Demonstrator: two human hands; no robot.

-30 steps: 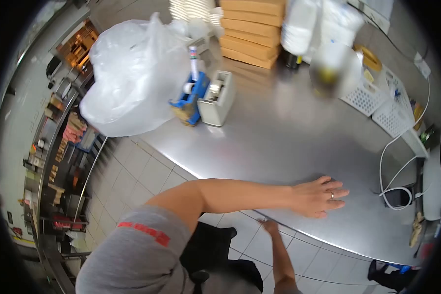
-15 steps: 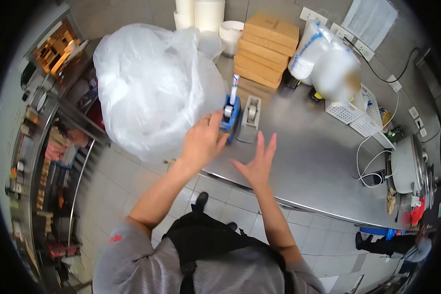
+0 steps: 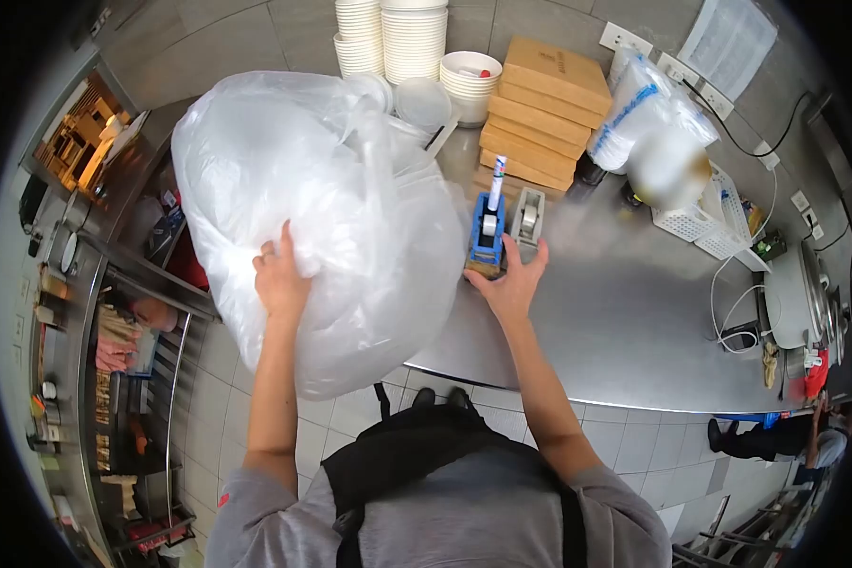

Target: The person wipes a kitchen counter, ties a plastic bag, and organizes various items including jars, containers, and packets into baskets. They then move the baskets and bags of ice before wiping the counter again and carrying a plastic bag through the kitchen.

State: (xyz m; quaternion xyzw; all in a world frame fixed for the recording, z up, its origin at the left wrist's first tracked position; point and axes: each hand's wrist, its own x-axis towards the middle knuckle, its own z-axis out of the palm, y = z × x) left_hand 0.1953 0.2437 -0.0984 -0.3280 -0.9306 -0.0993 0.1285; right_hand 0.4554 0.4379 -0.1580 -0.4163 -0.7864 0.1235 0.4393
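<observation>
A large, puffed-out translucent plastic bag [image 3: 379, 284] fills the left end of the steel counter and hangs over its front edge. My left hand [image 3: 282, 282] rests against the front of the bag, fingers apart. To the right of the bag stands a blue tape dispenser [image 3: 486, 244] with a white marker [image 3: 497, 185] upright at its far end. Around the dispenser's near end are the thumb and index finger of my right hand [image 3: 509, 292], the other fingers spread. A grey tape dispenser [image 3: 528, 220] sits just beyond those fingers.
Stacked white bowls [image 3: 415, 43] and flat brown boxes [image 3: 551, 104] line the back wall. White plastic baskets [image 3: 696, 222] and a looped white cable [image 3: 729, 327] lie to the right. Shelving [image 3: 114, 284] stands left; another person [image 3: 776, 440] is at far right.
My left hand has left the blue tape dispenser and moved left onto the bag. My right hand has come up to the dispenser. The bag appears larger and nearer the front edge.
</observation>
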